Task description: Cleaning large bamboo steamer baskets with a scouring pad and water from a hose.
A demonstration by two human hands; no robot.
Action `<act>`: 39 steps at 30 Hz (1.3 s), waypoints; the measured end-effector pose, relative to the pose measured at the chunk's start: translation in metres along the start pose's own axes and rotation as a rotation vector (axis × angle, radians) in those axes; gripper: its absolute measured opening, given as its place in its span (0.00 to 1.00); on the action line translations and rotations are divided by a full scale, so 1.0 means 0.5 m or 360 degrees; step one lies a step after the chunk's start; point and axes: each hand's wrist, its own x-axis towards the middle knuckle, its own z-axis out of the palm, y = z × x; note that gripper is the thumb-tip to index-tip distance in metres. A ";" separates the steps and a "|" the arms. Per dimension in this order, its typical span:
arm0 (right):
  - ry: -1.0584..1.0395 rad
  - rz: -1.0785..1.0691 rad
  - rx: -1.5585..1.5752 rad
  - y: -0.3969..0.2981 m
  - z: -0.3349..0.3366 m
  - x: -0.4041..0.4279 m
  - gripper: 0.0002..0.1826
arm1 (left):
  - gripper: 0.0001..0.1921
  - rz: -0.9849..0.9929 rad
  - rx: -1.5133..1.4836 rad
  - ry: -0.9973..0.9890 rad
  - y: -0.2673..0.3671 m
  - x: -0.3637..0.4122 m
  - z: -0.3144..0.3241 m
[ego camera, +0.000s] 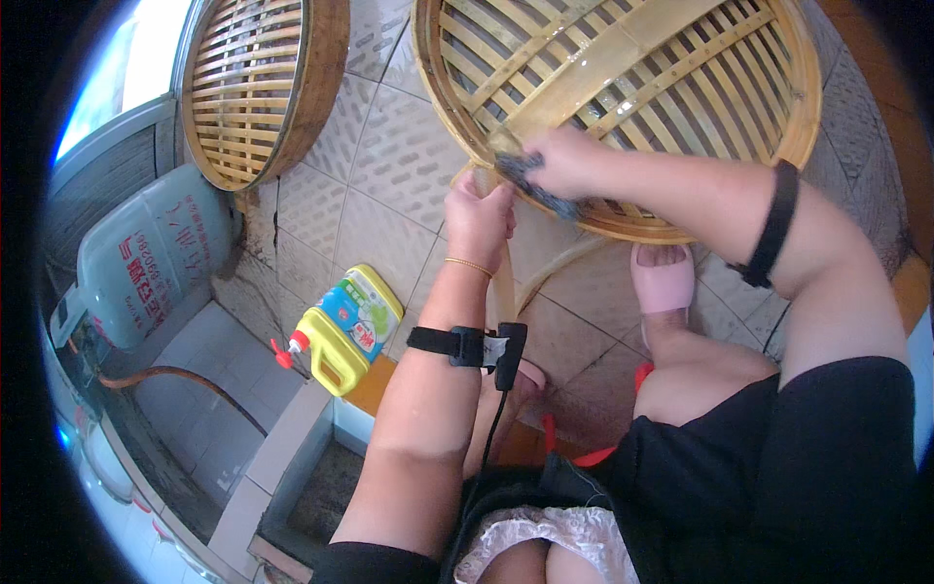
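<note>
A large round bamboo steamer basket (635, 36) with a slatted base lies in front of me, its slats wet. My left hand (480, 208) is closed around a pale translucent hose (503, 281) just beside the basket's near left rim. The hose runs down past my forearm and curves back over the floor; its outlet is hard to make out. My right hand (562, 162), slightly blurred, grips a dark grey scrubbing pad (536, 186) against the near left edge of the basket.
Another bamboo steamer basket (326, 80) leans at the upper left. Below it lies a grey-blue gas cylinder (157, 248) with a reddish hose (197, 376). A yellow detergent jug (354, 328) with a red-and-white pump rests on the tiled floor (390, 219). My pink slippers (665, 281) are near the large basket.
</note>
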 end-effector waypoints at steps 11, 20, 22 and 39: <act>-0.0560 -0.0427 -0.0245 0.041 -0.022 -0.019 0.12 | 0.05 -0.0006 -0.0129 0.0009 -0.019 -0.002 -0.020; 0.0010 -0.0444 -0.0050 -0.020 -0.006 0.094 0.10 | 0.07 -0.0026 -0.0204 -0.0056 -0.036 0.007 -0.025; -0.0331 -0.0523 -0.0217 0.040 0.006 -0.008 0.09 | 0.07 -0.0054 -0.0198 -0.0010 -0.031 -0.005 -0.018; -0.1099 -0.0007 -0.0896 0.095 -0.108 -0.158 0.13 | 0.11 -0.0138 -0.0168 -0.0023 -0.018 0.000 -0.006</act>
